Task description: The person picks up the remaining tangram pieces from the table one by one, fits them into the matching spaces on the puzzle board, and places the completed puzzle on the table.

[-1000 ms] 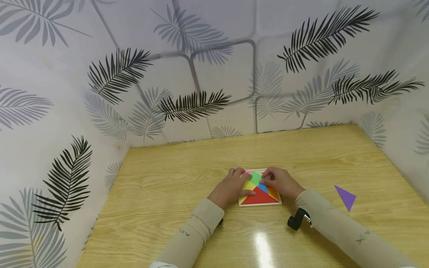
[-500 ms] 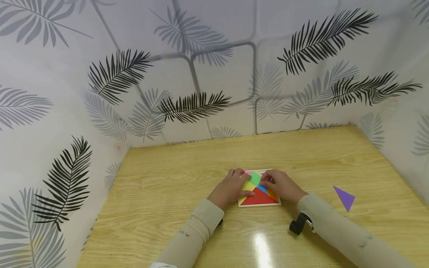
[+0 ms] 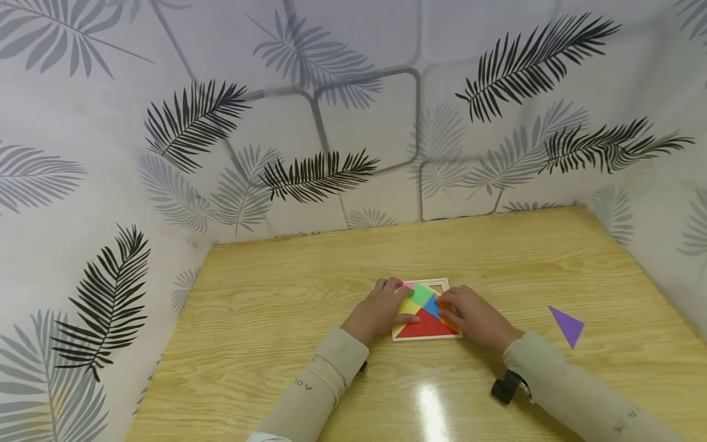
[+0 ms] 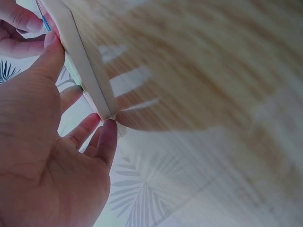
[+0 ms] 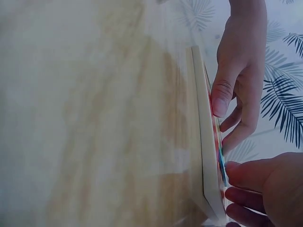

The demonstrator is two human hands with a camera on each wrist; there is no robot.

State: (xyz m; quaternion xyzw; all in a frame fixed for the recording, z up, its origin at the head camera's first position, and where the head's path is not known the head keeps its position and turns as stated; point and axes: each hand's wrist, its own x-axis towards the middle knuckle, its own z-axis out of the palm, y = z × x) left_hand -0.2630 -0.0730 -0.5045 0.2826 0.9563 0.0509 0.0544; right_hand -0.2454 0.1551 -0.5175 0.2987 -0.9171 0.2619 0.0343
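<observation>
A tangram board (image 3: 422, 338) with a pale wooden rim lies on the table. It holds a red triangle (image 3: 425, 327), a blue piece (image 3: 432, 306), a green square (image 3: 421, 294), a yellow piece (image 3: 410, 307), and pink and orange pieces. My left hand (image 3: 377, 312) rests on the left side, thumb on the red triangle and index finger near the green square. My right hand (image 3: 479, 316) touches the right side with fingertips at the orange piece, partly hiding it. In the right wrist view, the right hand (image 5: 279, 184) has its thumb against the pieces' edge.
A loose purple triangle (image 3: 567, 325) lies on the wooden table (image 3: 287, 288) to the right of the board. Leaf-patterned cloth (image 3: 331, 123) surrounds the table at the back and sides. A black wrist camera (image 3: 504, 389) sits below the right wrist.
My right hand has moved right and toward me, from the blue piece to the orange one. The blue piece and the board's far right corner now show. The left hand stays put.
</observation>
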